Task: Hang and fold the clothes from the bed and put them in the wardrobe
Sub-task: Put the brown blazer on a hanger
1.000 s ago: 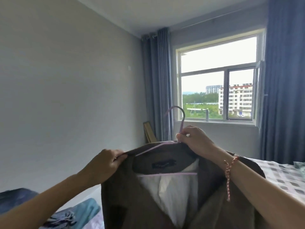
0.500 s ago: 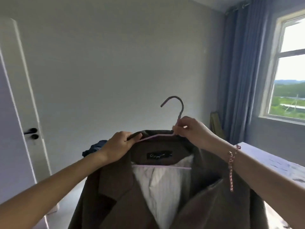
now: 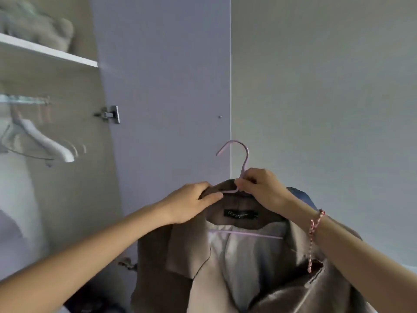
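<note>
A brown jacket [image 3: 185, 263] with a pale lining hangs on a pink wire hanger [image 3: 244, 157] in front of me. My right hand [image 3: 261, 188] pinches the hanger's neck just below the hook. My left hand [image 3: 191, 202] grips the jacket's collar and left shoulder at the hanger's arm. The open wardrobe [image 3: 56, 199] is at the left, with its rail [image 3: 22, 99] up high and a white hanger [image 3: 47, 143] on it.
The wardrobe's open door [image 3: 169, 86] stands straight ahead behind the hanger hook, hinges on its left edge. A shelf [image 3: 49, 51] above the rail carries folded pale fabric. A plain wall fills the right. Dark cloth lies low at the wardrobe's bottom.
My view has swung left from the window and wall to the open wardrobe. Both hands carried the jacket on its hanger along, keeping their hold.
</note>
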Motion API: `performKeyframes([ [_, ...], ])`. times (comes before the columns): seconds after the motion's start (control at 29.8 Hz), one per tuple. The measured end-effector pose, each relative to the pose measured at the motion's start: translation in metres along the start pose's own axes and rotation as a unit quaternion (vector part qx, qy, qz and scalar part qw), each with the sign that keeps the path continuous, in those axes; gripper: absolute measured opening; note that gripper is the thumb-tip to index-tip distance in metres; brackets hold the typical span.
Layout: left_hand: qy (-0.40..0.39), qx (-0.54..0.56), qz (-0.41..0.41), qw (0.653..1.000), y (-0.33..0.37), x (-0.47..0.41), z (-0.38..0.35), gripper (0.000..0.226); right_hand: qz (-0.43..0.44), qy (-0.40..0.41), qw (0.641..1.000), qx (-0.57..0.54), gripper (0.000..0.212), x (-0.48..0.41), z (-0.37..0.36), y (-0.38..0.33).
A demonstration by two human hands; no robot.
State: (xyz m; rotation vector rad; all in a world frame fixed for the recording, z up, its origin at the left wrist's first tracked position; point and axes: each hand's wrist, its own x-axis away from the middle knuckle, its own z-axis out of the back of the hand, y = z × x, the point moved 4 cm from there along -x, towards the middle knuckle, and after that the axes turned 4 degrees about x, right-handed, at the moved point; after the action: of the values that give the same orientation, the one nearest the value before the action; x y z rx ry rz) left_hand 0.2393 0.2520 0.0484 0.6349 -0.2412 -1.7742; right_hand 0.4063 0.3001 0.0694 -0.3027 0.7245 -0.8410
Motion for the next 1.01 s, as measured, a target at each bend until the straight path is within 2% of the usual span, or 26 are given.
performKeyframes([
  [0.07, 0.051, -0.075, 0.046, 0.995, -0.038, 0.03, 0.033, 0.027, 0.047, -0.014, 0.998, -0.025, 0.025, -0.017, -0.025, -0.032],
  [0.13, 0.102, -0.112, 0.083, 0.985, -0.069, 0.052, 0.063, 0.033, 0.091, -0.03, 0.995, -0.024, 0.026, -0.034, -0.045, -0.063],
  [0.27, 0.2, -0.083, 0.144, 0.966, -0.108, 0.085, 0.104, 0.033, 0.155, -0.068, 0.985, -0.016, 0.032, -0.063, -0.082, -0.116],
  [0.4, 0.319, -0.078, 0.177, 0.928, -0.136, 0.108, 0.128, 0.016, 0.183, -0.103, 0.978, 0.012, 0.029, -0.084, -0.126, -0.156],
  [0.54, 0.35, -0.092, 0.167, 0.917, -0.172, 0.121, 0.158, 0.02, 0.155, -0.181, 0.971, 0.032, 0.038, -0.113, -0.16, -0.168],
  [0.6, 0.359, -0.093, 0.157, 0.915, -0.189, 0.122, 0.176, 0.019, 0.163, -0.206, 0.965, 0.022, 0.032, -0.128, -0.166, -0.178],
  [0.71, 0.379, -0.094, 0.144, 0.909, -0.208, 0.114, 0.207, 0.016, 0.181, -0.23, 0.949, -0.119, 0.027, -0.146, -0.166, -0.208],
  [0.77, 0.407, -0.076, 0.134, 0.9, -0.219, 0.107, 0.23, 0.014, 0.189, -0.225, 0.942, -0.164, 0.033, -0.159, -0.16, -0.229],
  [0.84, 0.429, -0.054, 0.127, 0.893, -0.233, 0.099, 0.252, 0.016, 0.207, -0.231, 0.939, -0.147, 0.039, -0.177, -0.161, -0.254],
  [0.94, 0.443, -0.041, 0.12, 0.888, -0.247, 0.096, 0.275, 0.021, 0.249, -0.216, 0.941, -0.075, 0.026, -0.203, -0.168, -0.29],
  [1.01, 0.439, -0.012, 0.137, 0.888, -0.266, 0.096, 0.294, 0.024, 0.253, -0.194, 0.945, -0.074, 0.023, -0.223, -0.18, -0.309],
])
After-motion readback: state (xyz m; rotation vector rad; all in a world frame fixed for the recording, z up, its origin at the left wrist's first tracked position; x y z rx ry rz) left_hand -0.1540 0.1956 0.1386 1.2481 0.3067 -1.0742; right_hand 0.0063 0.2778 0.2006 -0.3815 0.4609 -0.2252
